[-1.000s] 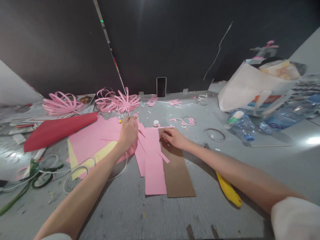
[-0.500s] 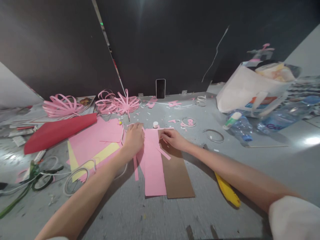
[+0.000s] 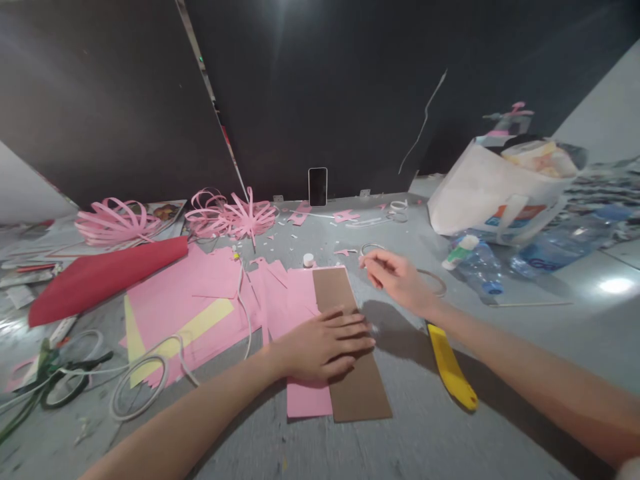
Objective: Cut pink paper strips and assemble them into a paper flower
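My left hand (image 3: 325, 345) lies flat, fingers spread, across a pink paper strip (image 3: 307, 401) and the long brown cardboard strip (image 3: 357, 393) beside it, pressing both onto the grey table (image 3: 420, 440). My right hand (image 3: 395, 277) hovers just past the cardboard's far right corner, fingers loosely curled, with nothing visible in them. It is close to a thin wire ring (image 3: 440, 283). A yellow cutter (image 3: 450, 367) lies on the table under my right forearm.
Pink sheets (image 3: 195, 290) over a yellow sheet (image 3: 205, 325), a red paper roll (image 3: 100, 280), white cable (image 3: 145, 373) and green scissors (image 3: 65, 377) lie left. Pink paper flowers (image 3: 240, 217), a phone (image 3: 317, 186), a white bag (image 3: 490, 193) and water bottles (image 3: 477, 267) stand behind.
My left hand slid from the far pink strips toward me and now lies flat on the pink strip and cardboard. My right hand lifted off the cardboard's far end and moved right.
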Tool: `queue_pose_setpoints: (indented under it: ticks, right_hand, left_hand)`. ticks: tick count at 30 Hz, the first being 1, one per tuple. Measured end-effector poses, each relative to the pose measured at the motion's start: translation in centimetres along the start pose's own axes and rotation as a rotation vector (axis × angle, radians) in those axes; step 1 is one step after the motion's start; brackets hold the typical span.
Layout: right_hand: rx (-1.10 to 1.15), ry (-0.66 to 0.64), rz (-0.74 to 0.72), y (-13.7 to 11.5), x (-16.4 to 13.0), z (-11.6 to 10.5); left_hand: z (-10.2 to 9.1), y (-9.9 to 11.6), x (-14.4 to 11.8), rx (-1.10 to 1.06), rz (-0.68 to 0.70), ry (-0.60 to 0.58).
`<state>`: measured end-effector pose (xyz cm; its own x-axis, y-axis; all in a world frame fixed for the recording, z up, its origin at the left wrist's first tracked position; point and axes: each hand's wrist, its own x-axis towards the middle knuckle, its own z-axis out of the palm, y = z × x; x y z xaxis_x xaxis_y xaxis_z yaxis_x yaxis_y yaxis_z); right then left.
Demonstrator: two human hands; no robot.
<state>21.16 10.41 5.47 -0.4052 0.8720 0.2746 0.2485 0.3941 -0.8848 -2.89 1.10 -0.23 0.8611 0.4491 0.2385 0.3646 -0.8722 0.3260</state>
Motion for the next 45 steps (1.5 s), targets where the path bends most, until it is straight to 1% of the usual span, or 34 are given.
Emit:
queue_pose_setpoints:
  ticks: [3,6,10,14,18,20,22,24,27,29,30,32,35,39,45]
  right_hand:
    - [-0.119,-0.045,0.070,3.1,-1.7,0.3]
    - [-0.188,-0.089,0.077,4.9,-2.3,0.8]
    - [-0.235,-0.179,0.036,5.4,-2.3,1.2]
    - [-0.254,-0.294,0.051,5.3,-2.7,0.9]
    - [-0.313,-0.340,0.052,5.2,-3.1,0.7]
    - [-0.340,-0.361,0.022,5.1,-3.1,0.8]
    - [-0.365,-0.375,-0.025,5.0,-3.0,0.9]
    - [-0.397,-0.365,-0.089,5.0,-3.0,1.0]
    - [-0.441,-0.332,-0.202,5.1,-3.0,1.0]
    - [-0.465,-0.314,-0.259,5.2,-3.1,0.9]
    - [-0.480,-0.309,-0.278,5.3,-3.2,0.9]
    - [-0.516,-0.318,-0.296,5.5,-3.2,0.8]
    - [-0.566,-0.379,-0.302,5.7,-3.3,0.7]
    - [-0.599,-0.430,-0.300,5.5,-3.2,0.6]
    - [-0.619,-0.430,-0.320,5.5,-3.2,0.7]
  left_hand:
    - [0.0,0.4,0.3,-0.018,-0.007,0.014]
    - [-0.3,0.8,0.5,-0.040,-0.032,0.034]
    - [-0.7,1.0,0.4,-0.031,-0.072,0.043]
    - [-0.8,0.9,0.2,-0.073,-0.078,0.020]
    - [-0.7,0.7,-0.1,-0.086,-0.092,0.049]
    - [-0.4,0.7,-0.3,-0.051,-0.115,0.095]
    - [-0.1,0.5,-0.6,-0.006,-0.154,0.167]
    - [0.4,0.1,-0.9,0.034,-0.231,0.261]
    - [1.0,-0.4,-1.2,0.096,-0.389,0.390]
    - [1.1,-0.6,-1.2,0.119,-0.435,0.434]
    - [1.0,-0.6,-1.2,0.122,-0.426,0.434]
    - [1.0,-0.6,-1.2,0.120,-0.386,0.400]
    - [1.0,-0.5,-1.2,0.138,-0.353,0.348]
    - [1.4,-0.8,-1.5,0.144,-0.324,0.365]
    - [1.6,-1.1,-1.7,0.132,-0.277,0.387]
